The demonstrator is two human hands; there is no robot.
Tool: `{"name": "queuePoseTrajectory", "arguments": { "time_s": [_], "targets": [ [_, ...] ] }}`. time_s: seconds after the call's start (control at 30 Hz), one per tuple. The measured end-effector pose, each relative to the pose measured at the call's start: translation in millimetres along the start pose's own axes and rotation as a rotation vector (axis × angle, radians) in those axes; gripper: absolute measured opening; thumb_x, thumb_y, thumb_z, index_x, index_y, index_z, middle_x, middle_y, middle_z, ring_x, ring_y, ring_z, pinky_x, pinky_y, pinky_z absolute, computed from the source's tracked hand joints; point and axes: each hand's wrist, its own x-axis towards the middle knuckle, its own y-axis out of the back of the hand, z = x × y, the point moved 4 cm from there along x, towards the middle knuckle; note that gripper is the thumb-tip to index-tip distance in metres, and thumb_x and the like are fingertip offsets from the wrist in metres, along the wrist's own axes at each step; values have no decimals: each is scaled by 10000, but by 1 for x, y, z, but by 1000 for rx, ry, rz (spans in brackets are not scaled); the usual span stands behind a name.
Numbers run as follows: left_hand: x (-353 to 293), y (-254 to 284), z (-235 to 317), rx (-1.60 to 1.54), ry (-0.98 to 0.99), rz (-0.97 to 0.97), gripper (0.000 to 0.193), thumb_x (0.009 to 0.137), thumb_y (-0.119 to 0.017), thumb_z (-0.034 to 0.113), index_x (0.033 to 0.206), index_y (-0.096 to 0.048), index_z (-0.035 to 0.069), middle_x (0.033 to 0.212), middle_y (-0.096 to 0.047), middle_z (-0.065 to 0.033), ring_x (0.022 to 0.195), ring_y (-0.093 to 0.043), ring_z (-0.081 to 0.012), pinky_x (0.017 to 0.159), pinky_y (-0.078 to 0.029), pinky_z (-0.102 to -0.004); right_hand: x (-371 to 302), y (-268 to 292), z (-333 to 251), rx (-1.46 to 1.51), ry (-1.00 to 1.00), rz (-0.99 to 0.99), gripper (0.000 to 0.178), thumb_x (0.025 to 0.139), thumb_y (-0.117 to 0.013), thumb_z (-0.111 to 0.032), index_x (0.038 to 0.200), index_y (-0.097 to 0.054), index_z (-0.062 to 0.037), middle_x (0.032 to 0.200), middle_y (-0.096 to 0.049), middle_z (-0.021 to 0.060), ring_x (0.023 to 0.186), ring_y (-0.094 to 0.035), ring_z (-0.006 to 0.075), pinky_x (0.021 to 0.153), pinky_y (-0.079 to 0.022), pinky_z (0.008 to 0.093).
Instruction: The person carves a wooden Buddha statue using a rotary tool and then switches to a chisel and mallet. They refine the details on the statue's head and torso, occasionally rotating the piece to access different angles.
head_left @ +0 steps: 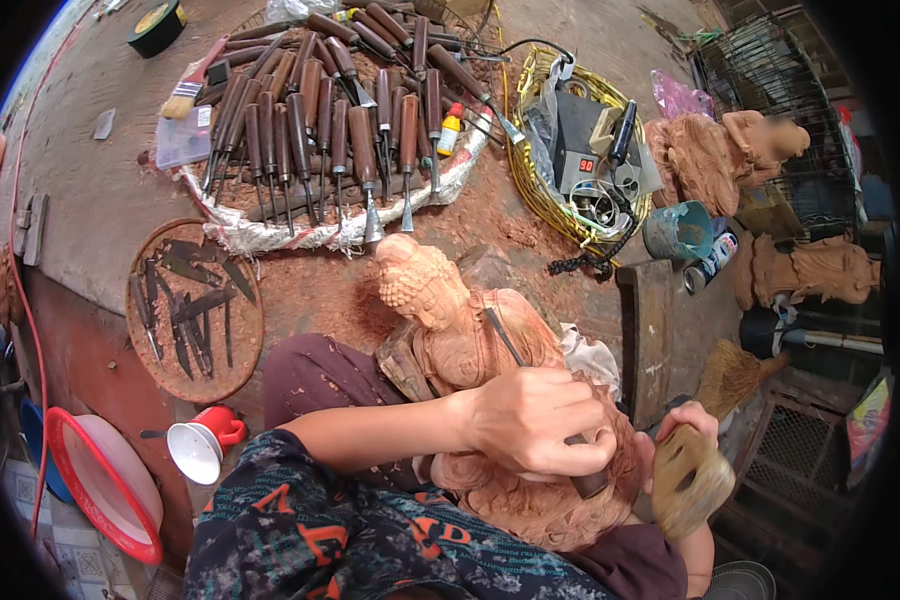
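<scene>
A carved wooden Buddha figure (440, 290) lies tilted across my lap, its curled head pointing away from me. My left hand (540, 420) is wrapped round a carving chisel (504, 335). The metal shank reaches up onto the figure's shoulder and chest, and the dark handle shows below my fingers. At the right, my right hand (688, 425) grips a worn wooden mallet (685, 485) with a dark hollow in its face. The mallet is apart from the chisel handle. Most of the right fingers are hidden behind the mallet.
A round tray (270, 238) with a white wrapped rim holds many chisels. Loose blades lie on a round board (150, 350). A yellow-rimmed basket (530, 200) holds an electric device. A red-and-white mug (195, 450), red-rimmed basin (90, 480) and more carvings (695, 160) stand around. Wood chips cover the floor.
</scene>
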Motion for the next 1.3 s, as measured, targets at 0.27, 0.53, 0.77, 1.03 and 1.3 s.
{"name": "queuePoseTrajectory", "arguments": {
  "time_s": [0.27,0.53,0.77,1.03,1.3],
  "targets": [
    [-12,10,-2,71,27,129,294,755,-715,343,869,-597,99,611,-366,31,491,-381,-109,425,-265,-233,16,-1,-18,-65,111,-3,402,725,-772,-111,1006,-492,-51,591,-468,25,484,-486,177,459,-392,300],
    [-19,6,0,84,0,143,262,766,-687,325,816,-541,113,615,-375,30,512,-391,-110,439,-275,-236,31,2,-32,-190,305,-102,281,699,-726,-16,877,-514,-66,637,-499,34,487,-486,198,449,-396,316],
    [-20,7,-2,80,-3,176,323,794,-714,376,814,-526,113,594,-357,42,482,-359,-102,423,-246,-230,29,-4,-35,-223,354,-122,253,684,-698,37,796,-497,-66,644,-502,37,502,-493,198,450,-397,314],
    [-22,2,-4,92,12,219,322,798,-711,379,810,-519,121,589,-346,47,482,-351,-102,422,-253,-230,32,-3,-35,-228,322,-84,258,678,-689,41,818,-493,-49,633,-493,59,497,-492,219,455,-403,325],
    [-21,3,-3,93,6,203,313,796,-716,373,816,-521,130,585,-333,47,481,-347,-101,421,-246,-229,34,-3,-30,-320,282,-150,265,711,-678,47,845,-478,-64,616,-475,45,480,-470,204,438,-391,330]
  ]
}}
